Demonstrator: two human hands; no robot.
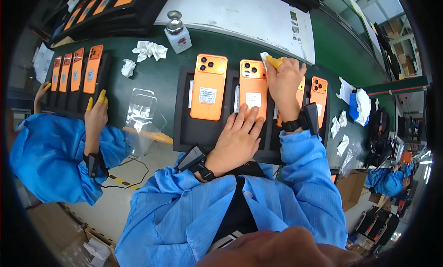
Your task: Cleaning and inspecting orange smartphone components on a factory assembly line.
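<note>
A black tray in front of me holds several orange smartphones, backs up, in a row. My left hand lies with fingers spread, its fingertips on the lower back of the second phone, beside a white label. Yellow finger cots cover fingers of my right hand, which pinches a white wipe at the top right corner of that phone. To the left lies another labelled phone. My right hand partly hides a third phone; the rightmost phone shows beside my wrist.
A pump bottle stands behind the tray, near crumpled wipes. At left, a co-worker's hand touches another phone tray. Clear plastic pieces lie between the trays. More wipes lie at right.
</note>
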